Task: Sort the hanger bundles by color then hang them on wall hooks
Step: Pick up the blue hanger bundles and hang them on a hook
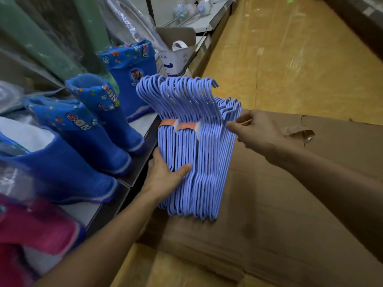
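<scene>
Between the shelf edge and the brown cardboard [290,204] stand the light-blue hanger bundles [192,154], upright, with their hooks pointing up and their lower ends resting on the cardboard. Two orange paper bands [179,125] wrap the bundles just below the hooks. The left hand [163,175] grips the bundles from the shelf side, thumb across the front wires and fingers behind them. The right hand [257,131] pinches the outer wires of the rightmost bundle near the top, its fingers curled round them. On the left, the low shelf [143,160] carries a row of blue rubber boots [99,125] with cartoon stickers, and one pink boot [37,228] is at the near end; the bundles stand just beside the dark shelf edge. To the right and behind, the yellow floor [290,59] lies open. A torn flap shows at the far edge of the cardboard. Farther back, a white box [176,59] sits on the shelf.
</scene>
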The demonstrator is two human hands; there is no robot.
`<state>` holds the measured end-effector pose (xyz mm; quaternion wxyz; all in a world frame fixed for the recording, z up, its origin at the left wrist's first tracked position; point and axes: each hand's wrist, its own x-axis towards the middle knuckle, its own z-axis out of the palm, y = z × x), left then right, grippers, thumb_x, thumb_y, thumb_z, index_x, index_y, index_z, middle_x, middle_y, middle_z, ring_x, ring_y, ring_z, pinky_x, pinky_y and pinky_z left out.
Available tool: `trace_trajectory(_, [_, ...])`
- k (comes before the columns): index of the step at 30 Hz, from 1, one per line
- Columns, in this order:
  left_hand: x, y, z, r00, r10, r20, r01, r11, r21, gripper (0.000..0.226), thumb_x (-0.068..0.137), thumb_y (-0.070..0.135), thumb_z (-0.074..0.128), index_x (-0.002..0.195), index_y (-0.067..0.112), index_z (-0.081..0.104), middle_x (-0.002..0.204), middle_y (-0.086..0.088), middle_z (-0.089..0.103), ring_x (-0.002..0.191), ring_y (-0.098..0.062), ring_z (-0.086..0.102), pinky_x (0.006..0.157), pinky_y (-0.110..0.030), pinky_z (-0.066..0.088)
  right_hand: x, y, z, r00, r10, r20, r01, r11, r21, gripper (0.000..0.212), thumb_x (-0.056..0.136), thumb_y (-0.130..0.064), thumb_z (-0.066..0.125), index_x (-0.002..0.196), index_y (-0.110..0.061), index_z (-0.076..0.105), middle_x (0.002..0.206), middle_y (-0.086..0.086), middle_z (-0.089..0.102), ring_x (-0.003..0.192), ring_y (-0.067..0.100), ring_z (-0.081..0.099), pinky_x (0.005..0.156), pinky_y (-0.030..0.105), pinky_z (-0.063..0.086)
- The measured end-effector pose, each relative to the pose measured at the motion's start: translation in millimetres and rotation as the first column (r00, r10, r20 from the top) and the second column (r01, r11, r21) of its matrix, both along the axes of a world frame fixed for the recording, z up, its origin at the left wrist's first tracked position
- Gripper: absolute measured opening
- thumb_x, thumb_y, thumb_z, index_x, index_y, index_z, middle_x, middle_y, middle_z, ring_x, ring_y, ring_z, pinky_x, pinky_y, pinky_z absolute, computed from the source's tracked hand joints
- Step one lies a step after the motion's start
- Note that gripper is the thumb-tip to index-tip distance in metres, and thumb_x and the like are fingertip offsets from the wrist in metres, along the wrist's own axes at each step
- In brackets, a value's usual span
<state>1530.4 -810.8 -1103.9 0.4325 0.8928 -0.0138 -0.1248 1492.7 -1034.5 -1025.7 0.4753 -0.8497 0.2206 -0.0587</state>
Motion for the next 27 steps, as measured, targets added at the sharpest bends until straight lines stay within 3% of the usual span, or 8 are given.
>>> trace_trajectory(3, [2, 4, -5, 0.996, 0.067, -0.061, -0.073, 0.992, -0.101, 0.098, 0.073, 0.043, 0.084, 0.148, 0.014, 0.027, 0.142, -0.006, 0.051, 0.127, -0.028, 0.053, 0.108, -0.046, 0.044, 1, 16, -22, 0.997, -0.022, -0.079, 0.034, 0.988, 0.154, 0.042, 0.089, -0.047, 0.071, 0.103, -0.011, 0.053, 0.113, 0.017, 0.065, 0.102, 0.036, 0.065, 0.087, 0.058, 0.053])
trace_trajectory(6, [6, 13, -12, 0.984, 0.047, -0.171, -0.075, 0.984, -0.162, 0.092, 0.074, 0.031, 0.085, 0.146, 0.011, 0.032, 0.134, -0.004, 0.056, 0.116, -0.024, 0.058, 0.098, -0.039, 0.047, 3, 32, -42, 0.99, -0.031, -0.135, 0.071, 0.949, 0.308, 0.069, 0.089, -0.045, 0.071, 0.124, 0.011, 0.053, 0.13, 0.032, 0.056, 0.111, 0.045, 0.061, 0.083, 0.061, 0.054])
trace_trajectory(11, [8, 24, -19, 0.972, 0.027, -0.235, -0.091, 0.96, -0.266, 0.088, 0.065, 0.028, 0.091, 0.138, 0.024, 0.042, 0.122, 0.0, 0.062, 0.102, -0.017, 0.064, 0.089, -0.036, 0.053, 10, 43, -66, 0.982, -0.039, -0.187, 0.139, 0.82, 0.556, 0.039, 0.09, -0.042, 0.071, 0.107, -0.017, 0.048, 0.105, 0.0, 0.059, 0.087, 0.019, 0.06, 0.08, 0.047, 0.054])
trace_trajectory(14, [9, 25, -21, 0.961, 0.018, -0.277, -0.115, 0.934, -0.337, 0.096, 0.057, 0.027, 0.096, 0.138, 0.027, 0.044, 0.121, -0.003, 0.068, 0.103, -0.022, 0.069, 0.094, -0.048, 0.055, 16, 50, -78, 0.992, -0.048, -0.114, 0.111, 0.751, 0.651, 0.03, 0.089, -0.033, 0.074, 0.115, -0.022, 0.06, 0.115, 0.0, 0.068, 0.095, 0.021, 0.068, 0.08, 0.048, 0.057])
trace_trajectory(16, [6, 23, -23, 0.956, 0.006, -0.294, -0.126, 0.912, -0.39, 0.089, 0.062, 0.016, 0.092, 0.136, 0.026, 0.044, 0.119, -0.007, 0.07, 0.103, -0.024, 0.07, 0.094, -0.05, 0.055, 19, 54, -84, 0.995, -0.096, -0.037, 0.096, 0.724, 0.683, 0.03, 0.088, -0.027, 0.076, 0.115, -0.027, 0.062, 0.114, -0.001, 0.07, 0.096, 0.022, 0.07, 0.086, 0.049, 0.058])
trace_trajectory(18, [1, 18, -24, 0.952, 0.0, -0.307, -0.141, 0.888, -0.438, 0.084, 0.066, 0.006, 0.087, 0.135, 0.025, 0.043, 0.118, -0.009, 0.07, 0.102, -0.025, 0.071, 0.092, -0.049, 0.056, 19, 52, -86, 0.992, -0.125, -0.012, 0.098, 0.717, 0.69, 0.029, 0.087, -0.027, 0.077, 0.112, -0.029, 0.062, 0.112, -0.002, 0.071, 0.095, 0.022, 0.071, 0.085, 0.048, 0.059])
trace_trajectory(23, [-15, 4, -27, 0.944, -0.071, -0.323, -0.125, 0.827, -0.548, 0.085, 0.071, -0.004, 0.08, 0.137, 0.029, 0.038, 0.115, -0.011, 0.072, 0.099, -0.025, 0.073, 0.081, -0.043, 0.06, 8, 34, -87, 0.994, -0.112, -0.006, 0.085, 0.722, 0.687, 0.045, 0.084, -0.029, 0.079, 0.126, -0.023, 0.062, 0.112, 0.0, 0.073, 0.094, 0.023, 0.073, 0.083, 0.049, 0.06])
trace_trajectory(27, [-31, -12, -25, 0.941, -0.128, -0.312, -0.102, 0.775, -0.624, 0.089, 0.074, -0.006, 0.077, 0.141, 0.031, 0.033, 0.111, -0.006, 0.073, 0.097, -0.025, 0.073, 0.074, -0.04, 0.061, -6, 17, -86, 0.993, -0.12, 0.007, 0.078, 0.685, 0.724, 0.041, 0.087, -0.026, 0.076, 0.126, -0.021, 0.062, 0.113, 0.003, 0.073, 0.094, 0.024, 0.074, 0.075, 0.043, 0.061])
